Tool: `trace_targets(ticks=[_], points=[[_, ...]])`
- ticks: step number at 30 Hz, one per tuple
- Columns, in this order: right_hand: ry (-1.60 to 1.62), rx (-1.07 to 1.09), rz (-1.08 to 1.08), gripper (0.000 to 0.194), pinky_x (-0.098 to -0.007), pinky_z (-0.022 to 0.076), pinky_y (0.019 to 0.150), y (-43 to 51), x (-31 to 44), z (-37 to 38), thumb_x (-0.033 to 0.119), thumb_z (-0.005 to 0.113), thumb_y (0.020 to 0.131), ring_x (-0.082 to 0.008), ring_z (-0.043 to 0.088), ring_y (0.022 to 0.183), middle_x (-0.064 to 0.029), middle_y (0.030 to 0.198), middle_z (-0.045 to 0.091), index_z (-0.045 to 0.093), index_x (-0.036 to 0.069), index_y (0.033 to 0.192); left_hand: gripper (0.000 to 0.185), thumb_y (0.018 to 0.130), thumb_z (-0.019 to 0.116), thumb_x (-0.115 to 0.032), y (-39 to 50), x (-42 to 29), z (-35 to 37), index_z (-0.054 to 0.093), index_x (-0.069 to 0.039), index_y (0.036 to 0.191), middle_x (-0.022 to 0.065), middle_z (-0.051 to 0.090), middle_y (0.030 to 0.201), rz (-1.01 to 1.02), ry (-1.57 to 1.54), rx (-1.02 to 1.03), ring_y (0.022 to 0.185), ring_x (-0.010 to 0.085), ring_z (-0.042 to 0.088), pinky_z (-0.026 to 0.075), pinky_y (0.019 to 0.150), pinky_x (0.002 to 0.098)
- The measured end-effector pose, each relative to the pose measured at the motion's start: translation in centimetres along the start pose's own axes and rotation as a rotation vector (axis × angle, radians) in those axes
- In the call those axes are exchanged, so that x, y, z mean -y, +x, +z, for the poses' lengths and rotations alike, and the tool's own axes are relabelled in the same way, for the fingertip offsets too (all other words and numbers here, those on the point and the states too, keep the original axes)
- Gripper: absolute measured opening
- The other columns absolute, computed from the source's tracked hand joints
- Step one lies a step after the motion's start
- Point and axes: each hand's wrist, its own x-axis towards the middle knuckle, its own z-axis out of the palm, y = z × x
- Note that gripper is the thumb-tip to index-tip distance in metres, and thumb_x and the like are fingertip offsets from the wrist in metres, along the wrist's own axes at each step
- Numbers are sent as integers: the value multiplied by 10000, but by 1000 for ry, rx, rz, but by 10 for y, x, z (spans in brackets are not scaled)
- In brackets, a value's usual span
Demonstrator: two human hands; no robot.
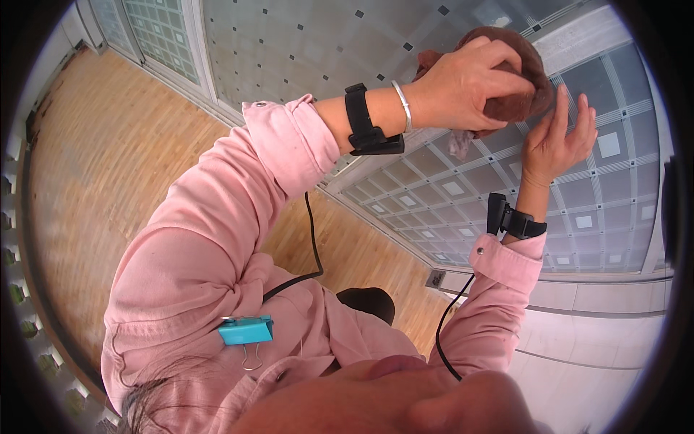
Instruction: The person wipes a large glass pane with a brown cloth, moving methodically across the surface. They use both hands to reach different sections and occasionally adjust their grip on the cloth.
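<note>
My left hand (469, 81) grips a bunched brown cloth (523, 65), its back turned toward me. The cloth lies over the pale frame (583, 40) between two patterned frosted glass panels. A lighter, greyish corner of fabric (460, 145) hangs below the grip. Just right of the cloth is my right hand (558, 135), empty, with its fingers spread before the checked glass panel (542, 217). Whether its fingertips touch the glass I cannot tell.
The larger dotted glass panel (303, 54) stands at upper left. Wooden strip flooring (108, 163) spreads beneath, with pale tiles (585, 336) at lower right. Black cables (312, 233) run along both arms. Black straps (360, 116) circle both wrists, and a blue binder clip (246, 331) sits on the pink shirt.
</note>
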Motion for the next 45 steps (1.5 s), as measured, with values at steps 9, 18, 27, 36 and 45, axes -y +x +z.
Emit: trace_targets(ticks=[9, 18, 27, 36, 45], points=[[-14, 34, 26, 410, -438, 330, 1063, 0, 7, -4, 119, 619, 842, -237, 446, 1290, -4, 1356, 530, 666, 269, 1221, 290, 704, 703, -203, -266, -54, -28, 660, -80, 962, 98, 562, 1028, -724, -12, 1070, 940, 302, 597, 513, 787, 419], [-18, 20, 18, 427, -434, 337, 1087, 2, 9, -8, 132, 598, 860, -231, 444, 1305, -8, 1383, 513, 633, 268, 1263, 390, 750, 673, -115, 75, 7, -62, 611, -11, 1121, 137, 547, 1158, -119, 77, -281, 1053, 285, 551, 474, 905, 352], [-16, 11, 7, 400, -392, 336, 1092, -2, 4, -1, 144, 535, 932, -202, 435, 1323, 10, 1408, 497, 608, 271, 1304, 537, 627, 756, -88, -17, 31, -15, 613, -16, 1140, 124, 553, 1121, -158, 165, 3, 1017, 306, 529, 456, 896, 387], [29, 34, 31, 435, -391, 313, 1115, -2, 8, -7, 143, 547, 912, -199, 412, 1346, 14, 1428, 478, 590, 271, 1326, 256, 753, 669, -150, -254, -4, -109, 635, -77, 996, 116, 572, 989, -874, 278, 826, 964, 333, 576, 484, 825, 401], [28, 34, 50, 457, -403, 312, 1109, 1, 11, -9, 112, 565, 874, -220, 421, 1342, -6, 1421, 487, 601, 254, 1307, 316, 782, 695, -132, 141, 74, -214, 631, -33, 1075, 113, 560, 1120, -20, 611, -389, 1013, 305, 561, 485, 837, 372]])
